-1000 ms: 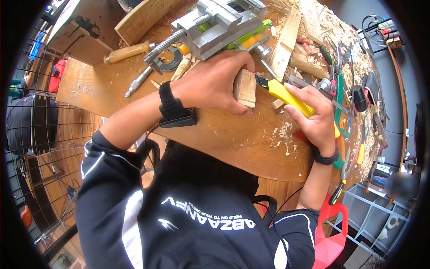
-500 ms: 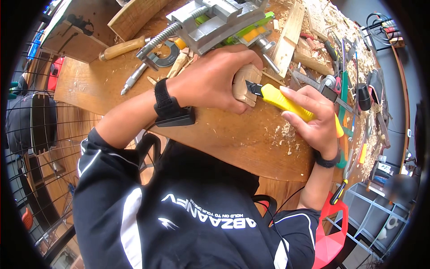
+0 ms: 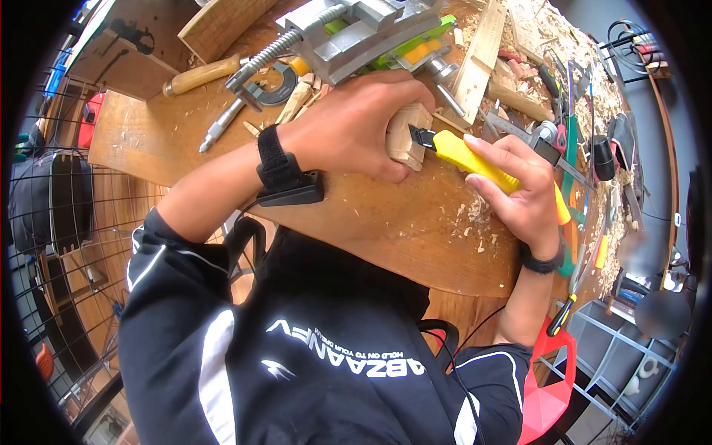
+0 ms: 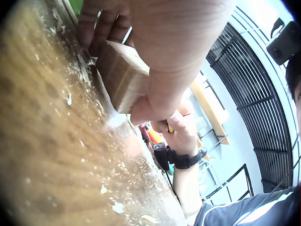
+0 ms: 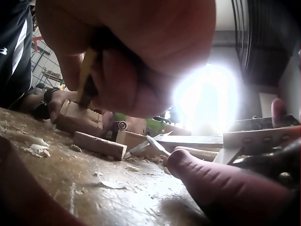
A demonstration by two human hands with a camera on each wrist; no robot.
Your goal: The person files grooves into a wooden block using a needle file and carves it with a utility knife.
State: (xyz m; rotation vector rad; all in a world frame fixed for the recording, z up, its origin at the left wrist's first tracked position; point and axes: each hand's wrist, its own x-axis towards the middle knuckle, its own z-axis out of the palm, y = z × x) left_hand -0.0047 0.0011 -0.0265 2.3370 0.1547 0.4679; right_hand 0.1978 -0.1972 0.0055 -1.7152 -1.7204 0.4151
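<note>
My left hand (image 3: pixel 345 122) grips a small wooden block (image 3: pixel 405 141) between thumb and fingers, low over the workbench. In the left wrist view the block (image 4: pixel 123 77) sits close to the bench top, thumb along its near side. My right hand (image 3: pixel 523 182) holds a yellow utility knife (image 3: pixel 475 158), thumb and index finger along its handle. Its dark blade (image 3: pixel 420 136) lies over the block's right part, pointing toward my left hand. In the right wrist view, fingers partly hide the knife (image 5: pixel 86 77), and cut steps show along the block's top (image 5: pixel 82 113).
A metal vise (image 3: pixel 356 41) stands just beyond my left hand. A micrometer (image 3: pixel 248 104) and a wooden-handled tool (image 3: pixel 200 76) lie to the left. Wood strips (image 3: pixel 482 59), a caliper (image 3: pixel 545 133), files and heaped shavings (image 3: pixel 593 96) cover the right side.
The knife blade has moved left, from the block's right edge to over its face, then shifted slightly up. The block has turned a little in my left hand, which keeps its grip.
</note>
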